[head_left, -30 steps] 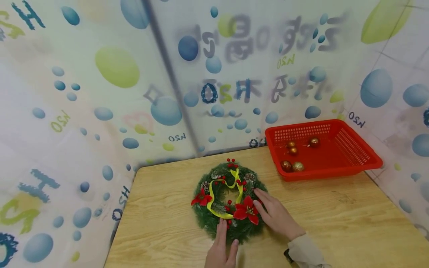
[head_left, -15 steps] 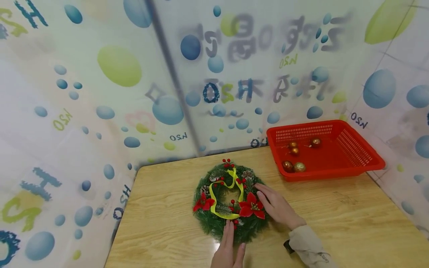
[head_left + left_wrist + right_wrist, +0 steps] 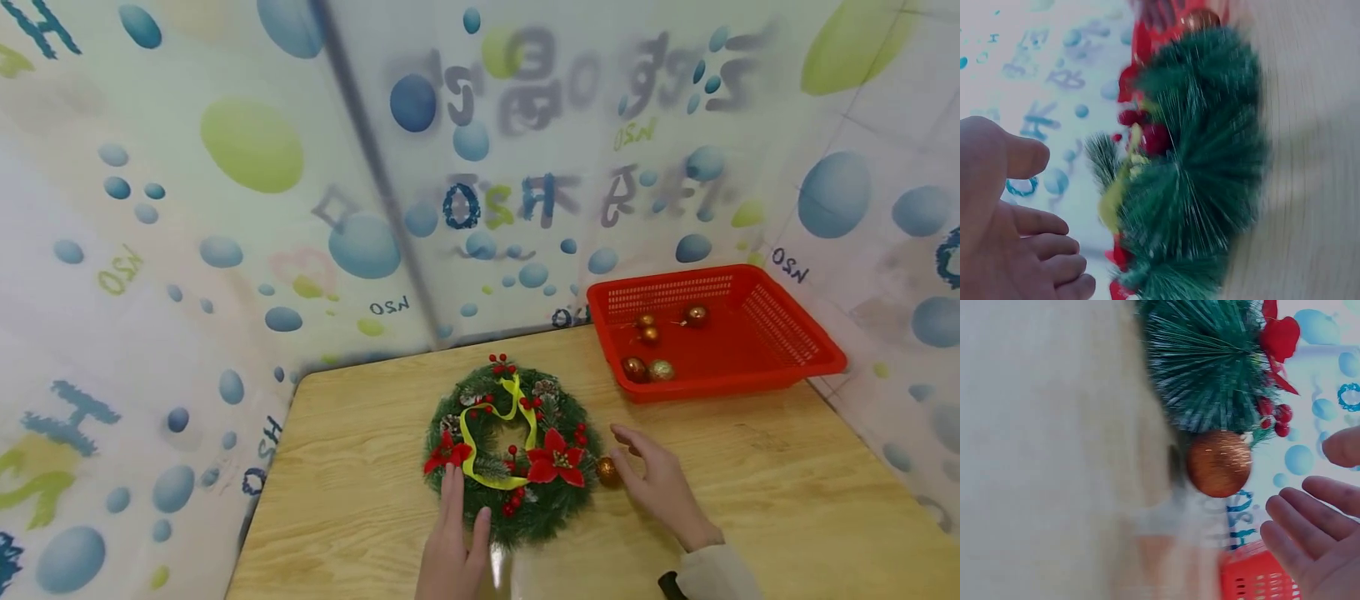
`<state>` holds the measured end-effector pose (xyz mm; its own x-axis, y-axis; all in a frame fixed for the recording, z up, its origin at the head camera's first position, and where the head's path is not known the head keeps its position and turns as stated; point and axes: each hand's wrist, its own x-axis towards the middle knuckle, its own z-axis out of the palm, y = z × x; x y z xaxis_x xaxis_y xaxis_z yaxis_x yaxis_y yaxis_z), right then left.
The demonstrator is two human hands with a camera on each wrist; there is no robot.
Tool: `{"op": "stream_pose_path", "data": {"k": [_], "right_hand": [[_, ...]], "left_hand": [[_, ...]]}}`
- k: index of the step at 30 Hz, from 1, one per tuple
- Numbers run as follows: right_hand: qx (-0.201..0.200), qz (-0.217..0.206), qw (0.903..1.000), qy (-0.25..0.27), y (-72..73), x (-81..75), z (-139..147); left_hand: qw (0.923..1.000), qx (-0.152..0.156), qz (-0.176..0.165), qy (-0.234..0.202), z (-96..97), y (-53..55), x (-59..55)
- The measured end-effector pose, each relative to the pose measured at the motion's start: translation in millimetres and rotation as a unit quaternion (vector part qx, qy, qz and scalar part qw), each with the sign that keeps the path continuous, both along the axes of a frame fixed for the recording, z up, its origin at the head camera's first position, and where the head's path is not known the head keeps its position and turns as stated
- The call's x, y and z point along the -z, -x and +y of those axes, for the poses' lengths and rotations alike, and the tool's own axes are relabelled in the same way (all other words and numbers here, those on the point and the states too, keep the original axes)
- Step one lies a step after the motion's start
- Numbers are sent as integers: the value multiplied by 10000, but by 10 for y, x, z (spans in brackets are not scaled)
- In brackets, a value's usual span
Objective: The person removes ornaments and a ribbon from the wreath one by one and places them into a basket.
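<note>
**Wreath flat on surface, ball at its right edge**

Head: left hand points up from bottom of view, fingers straight and together, thumb out. Fingertips overlap wreath's lower-left edge, just under a red flower; contact, can't tell. Right hand slants in from lower right, fingers and thumb spread, palm side toward wreath. Ball sits between its thumb and the wreath. Yellow ribbon lies loose on top of the wreath. Basket holding five more balls stands behind right hand.

Left wrist: thumb well apart from loosely bent fingers; wreath across a gap from them. Blurry.

Right wrist: fingers loosely bent and slightly fanned, thumb apart. Ball beside wreath's needles, near fingers with a gap between. Berries close by.
</note>
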<state>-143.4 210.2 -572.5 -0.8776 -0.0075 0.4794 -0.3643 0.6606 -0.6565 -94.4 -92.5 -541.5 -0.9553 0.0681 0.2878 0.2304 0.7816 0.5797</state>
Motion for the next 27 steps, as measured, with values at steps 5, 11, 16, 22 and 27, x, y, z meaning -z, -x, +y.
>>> {"op": "stream_pose_path", "data": {"k": [5, 11, 16, 22, 27], "right_hand": [[125, -303, 9995, -21, -106, 114, -82], [168, -789, 9966, 160, -151, 186, -164], [291, -1235, 9914, 308, -147, 190, -165], [279, -1459, 9871, 595, -157, 137, -141], [361, -1291, 9886, 686, -174, 96, -124]], "left_hand": [[9980, -48, -534, -331, -100, 138, 56], [9960, 56, -759, -474, -105, 209, 152], [9966, 28, -724, -391, -100, 229, 201], [9970, 77, -711, -301, -94, 236, 202], [9974, 110, -661, -262, -82, 233, 203]]}}
